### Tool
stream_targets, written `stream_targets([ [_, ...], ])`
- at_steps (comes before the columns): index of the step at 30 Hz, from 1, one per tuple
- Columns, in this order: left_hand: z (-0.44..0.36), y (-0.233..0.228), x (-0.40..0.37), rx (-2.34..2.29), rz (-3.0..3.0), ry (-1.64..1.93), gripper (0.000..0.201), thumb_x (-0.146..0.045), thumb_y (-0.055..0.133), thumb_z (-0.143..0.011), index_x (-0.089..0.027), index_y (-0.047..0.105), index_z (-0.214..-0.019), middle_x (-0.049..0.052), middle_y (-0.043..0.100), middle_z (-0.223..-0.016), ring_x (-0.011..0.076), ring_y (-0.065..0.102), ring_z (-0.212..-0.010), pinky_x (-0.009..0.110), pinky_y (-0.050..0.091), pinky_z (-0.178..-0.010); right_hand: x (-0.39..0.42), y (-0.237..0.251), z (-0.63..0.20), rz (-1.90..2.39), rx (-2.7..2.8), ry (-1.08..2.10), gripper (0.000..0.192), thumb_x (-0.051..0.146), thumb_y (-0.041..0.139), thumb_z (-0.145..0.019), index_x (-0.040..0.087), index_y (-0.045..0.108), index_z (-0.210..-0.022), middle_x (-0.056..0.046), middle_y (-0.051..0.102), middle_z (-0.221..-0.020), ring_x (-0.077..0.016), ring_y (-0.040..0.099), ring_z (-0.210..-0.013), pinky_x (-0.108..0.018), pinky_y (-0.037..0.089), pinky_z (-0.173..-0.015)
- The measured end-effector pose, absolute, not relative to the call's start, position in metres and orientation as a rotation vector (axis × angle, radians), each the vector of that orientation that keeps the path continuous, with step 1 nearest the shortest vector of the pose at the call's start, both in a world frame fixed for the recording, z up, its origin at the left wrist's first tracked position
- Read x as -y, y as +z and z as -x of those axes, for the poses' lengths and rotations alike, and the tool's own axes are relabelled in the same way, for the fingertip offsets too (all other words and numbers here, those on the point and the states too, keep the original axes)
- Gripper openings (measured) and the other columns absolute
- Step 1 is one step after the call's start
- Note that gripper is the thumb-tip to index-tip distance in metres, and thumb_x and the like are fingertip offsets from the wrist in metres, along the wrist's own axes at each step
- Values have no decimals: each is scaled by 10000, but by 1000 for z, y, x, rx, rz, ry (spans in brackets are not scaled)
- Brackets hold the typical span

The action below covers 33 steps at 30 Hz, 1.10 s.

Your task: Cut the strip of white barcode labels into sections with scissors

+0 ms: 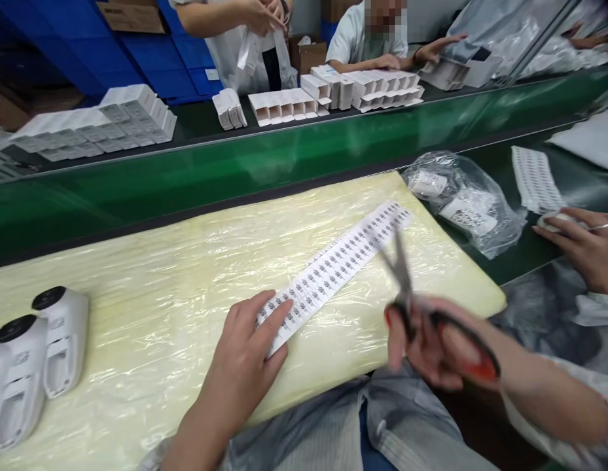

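At the far left, white plastic housings (26,363) with black round ends lay on a yellow, film-wrapped pad (161,294), and white boxes (131,111) were stacked beyond it. The left hand (245,360) was unclenched, fingers spread over the near end of a long label strip (333,268), thumb at its edge. The strip lay flat, slanting up the pad to the right. Near its far end, blurred scissors (405,294) pointed upward with blades parted; whether they touched the strip could not be told. The right hand (434,356) grasped their red-and-black handles. Further right, a clear bag (504,226) overlapped the pad's corner, beside a printed label sheet (536,176) and a co-worker's hand (588,245).
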<state>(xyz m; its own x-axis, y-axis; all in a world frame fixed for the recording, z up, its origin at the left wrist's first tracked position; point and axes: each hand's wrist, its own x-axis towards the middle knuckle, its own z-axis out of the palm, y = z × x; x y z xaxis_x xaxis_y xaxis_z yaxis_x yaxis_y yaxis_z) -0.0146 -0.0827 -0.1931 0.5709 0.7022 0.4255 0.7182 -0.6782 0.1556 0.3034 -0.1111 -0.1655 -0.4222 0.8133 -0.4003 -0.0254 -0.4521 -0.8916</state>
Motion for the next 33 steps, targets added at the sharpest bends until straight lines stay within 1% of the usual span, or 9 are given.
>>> stream_targets([
  [2,14,-193,83,1272,2771,-713,402,-102,536,-925,-165,561,-1321,172,548,-1306,283,545,-1120,421,534,-888,141,-173,-286,1151,1007,2387,655,790,716,-705,177,536,-850,-67,682,-706,-54,414,-382,-173,299,-324],
  [4,13,-192,84,1285,2778,-710,409,-93,540,-921,-160,561,-1324,172,545,-1308,283,538,-1127,426,530,-903,158,-183,-273,1126,880,2611,686,817,721,-666,174,517,-793,-11,620,-590,-29,366,-336,-139,247,-296],
  [5,13,-192,84,1285,2778,-711,410,-92,545,-920,-158,563,-1323,173,545,-1309,283,537,-1128,428,528,-907,161,-188,-269,1129,845,2636,698,830,720,-649,175,509,-768,10,587,-546,-24,343,-315,-135,222,-280],
  [8,13,-193,84,1285,2771,-723,407,-94,551,-920,-156,563,-1322,178,549,-1310,285,544,-1128,422,531,-893,159,-194,-262,1178,799,2606,718,864,696,-629,188,469,-717,24,568,-513,-21,313,-288,-138,187,-251],
  [11,13,-193,84,1298,2769,-731,412,-92,544,-922,-168,555,-1327,175,550,-1315,285,548,-1132,420,535,-884,152,-193,-255,1239,799,2538,746,895,673,-615,195,460,-759,24,589,-539,-21,326,-297,-128,204,-249],
  [15,13,-194,84,1293,2772,-729,399,-98,537,-931,-165,553,-1324,173,535,-1322,281,530,-1140,424,533,-898,146,-190,-246,1273,818,2468,717,863,666,-676,203,451,-856,36,609,-585,-26,376,-323,-117,255,-267],
  [19,13,-193,84,1285,2778,-723,395,-88,529,-931,-156,553,-1320,174,522,-1325,278,518,-1146,418,527,-906,141,-189,-242,1293,836,2440,652,804,665,-736,205,438,-854,44,612,-604,-24,388,-330,-124,275,-283],
  [24,13,-192,85,1281,2781,-744,375,-101,528,-943,-165,550,-1312,167,514,-1329,271,514,-1147,412,517,-916,135,-189,-242,1284,829,2413,673,828,655,-729,205,430,-848,46,609,-593,-27,391,-330,-123,265,-280],
  [33,12,-192,85,1279,2781,-757,388,-78,526,-931,-161,544,-1310,156,508,-1332,259,512,-1145,398,490,-934,132,-190,-245,1286,833,2427,635,767,701,-739,202,442,-863,37,623,-594,-32,403,-339,-118,278,-282],
])
